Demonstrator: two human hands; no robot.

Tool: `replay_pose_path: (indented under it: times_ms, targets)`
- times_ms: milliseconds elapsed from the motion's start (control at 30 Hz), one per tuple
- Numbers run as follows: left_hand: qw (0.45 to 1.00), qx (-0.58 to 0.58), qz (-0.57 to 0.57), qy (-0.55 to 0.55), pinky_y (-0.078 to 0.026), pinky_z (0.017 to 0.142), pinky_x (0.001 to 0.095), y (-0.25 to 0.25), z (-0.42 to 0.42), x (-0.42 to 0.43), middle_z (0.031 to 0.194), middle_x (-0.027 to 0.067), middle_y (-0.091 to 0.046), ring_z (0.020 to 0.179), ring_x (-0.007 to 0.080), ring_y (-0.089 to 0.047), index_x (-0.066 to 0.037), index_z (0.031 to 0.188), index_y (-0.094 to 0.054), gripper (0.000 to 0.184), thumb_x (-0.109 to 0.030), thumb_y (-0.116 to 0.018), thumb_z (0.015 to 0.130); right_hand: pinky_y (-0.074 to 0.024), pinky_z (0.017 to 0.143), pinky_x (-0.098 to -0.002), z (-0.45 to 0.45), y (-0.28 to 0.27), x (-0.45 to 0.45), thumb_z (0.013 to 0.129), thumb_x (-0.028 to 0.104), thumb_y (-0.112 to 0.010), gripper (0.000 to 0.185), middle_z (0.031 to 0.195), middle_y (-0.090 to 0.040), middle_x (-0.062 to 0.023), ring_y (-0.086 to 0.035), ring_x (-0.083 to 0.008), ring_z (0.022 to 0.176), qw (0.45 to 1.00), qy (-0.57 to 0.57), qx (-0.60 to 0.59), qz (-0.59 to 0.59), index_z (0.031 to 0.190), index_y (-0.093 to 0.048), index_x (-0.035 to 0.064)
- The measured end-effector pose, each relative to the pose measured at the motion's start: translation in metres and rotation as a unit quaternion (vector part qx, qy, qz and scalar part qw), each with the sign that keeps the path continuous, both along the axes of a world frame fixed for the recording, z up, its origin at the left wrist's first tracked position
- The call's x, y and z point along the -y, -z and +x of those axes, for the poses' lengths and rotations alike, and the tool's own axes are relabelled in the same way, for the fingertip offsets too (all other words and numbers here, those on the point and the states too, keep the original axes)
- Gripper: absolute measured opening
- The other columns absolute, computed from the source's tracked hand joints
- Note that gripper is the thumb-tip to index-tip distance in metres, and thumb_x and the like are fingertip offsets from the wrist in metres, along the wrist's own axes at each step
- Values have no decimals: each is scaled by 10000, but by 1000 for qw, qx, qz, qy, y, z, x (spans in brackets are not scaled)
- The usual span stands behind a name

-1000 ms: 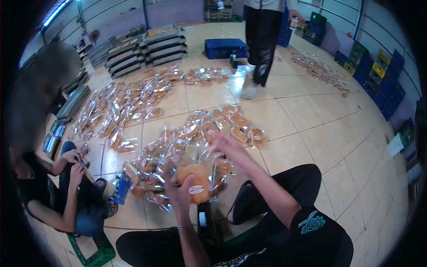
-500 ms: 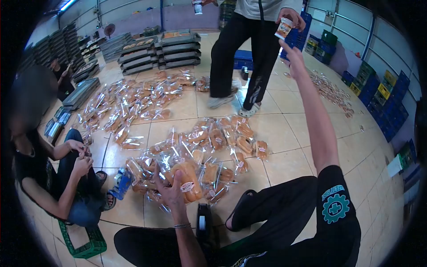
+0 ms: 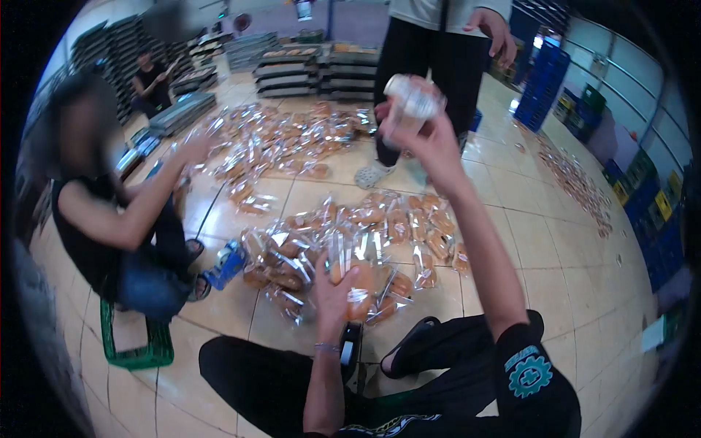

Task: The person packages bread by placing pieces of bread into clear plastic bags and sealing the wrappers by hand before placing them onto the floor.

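Note:
My left hand is closed around a clear bag of bread with a round label, above the near pile. Raised in front of the standing person, my right hand grips a small white printed cup, blurred by motion. More bagged breads lie heaped on the floor just beyond my left hand. A black tape dispenser stands between my legs, close to my left wrist.
A co-worker sits at left on a green crate, near a blue tape dispenser. Another person stands ahead. Behind are a larger pile of bagged bread and stacked trays; blue crates rise at right.
The white cup has passed from the standing person's hand into my right hand, which has drawn back leftward. The seated co-worker has stretched an arm toward the far pile. My view has shifted.

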State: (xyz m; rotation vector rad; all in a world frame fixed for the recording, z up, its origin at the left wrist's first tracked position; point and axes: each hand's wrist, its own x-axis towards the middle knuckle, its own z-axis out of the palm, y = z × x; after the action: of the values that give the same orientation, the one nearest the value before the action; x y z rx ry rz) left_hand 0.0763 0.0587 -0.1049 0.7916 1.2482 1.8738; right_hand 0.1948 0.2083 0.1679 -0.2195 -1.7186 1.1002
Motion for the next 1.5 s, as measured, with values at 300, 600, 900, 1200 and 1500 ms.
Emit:
replay_pose_path:
  times_ms: [300, 600, 900, 1200, 1500]
  targets:
    - [999, -47, 1, 5, -434, 1027, 384, 20, 2, 11, 1313, 153, -567, 1241, 248, -527, -1, 1335, -477, 622, -371, -718, 897, -465, 1009, -365, -77, 60, 158, 645, 111, -872, 723, 1243, -591, -144, -609, -289, 1148, 959, -3, 161, 231, 1281, -542, 13]
    - [988, 120, -7, -94, -424, 1037, 382, 43, -11, 18, 1317, 149, -566, 1242, 248, -528, -5, 1331, -486, 620, -415, -680, 909, -532, 813, -411, -104, 106, 184, 660, 272, -909, 755, 1062, -638, -153, -667, -324, 925, 983, 36, 29, 180, 1251, -507, 29]
    - [934, 276, 36, -223, -413, 1048, 379, 43, -34, 23, 1320, 144, -565, 1242, 247, -529, -9, 1326, -495, 624, -460, -643, 921, -531, 701, -322, -81, 124, 178, 546, 331, -980, 844, 907, -597, -109, -675, -238, 855, 963, -2, 143, 229, 1099, -408, 47]
    - [988, -96, 109, 58, -463, 987, 348, -78, -40, 74, 1247, 101, -604, 1162, 193, -579, -23, 1303, -519, 629, -342, -773, 825, -534, 691, -370, -22, 168, 131, 695, 289, -883, 605, 999, -657, -149, -672, -281, 832, 963, 89, 246, 62, 1109, -523, 33]
    - [966, -247, -4, 71, -544, 821, 311, -95, -38, 70, 980, 78, -715, 906, 143, -681, -8, 1100, -621, 495, -166, -883, 710, -530, 730, -303, -3, 155, 142, 726, 3, -789, 221, 1005, -624, -102, -648, -226, 854, 977, 117, 113, 135, 914, -682, 46]
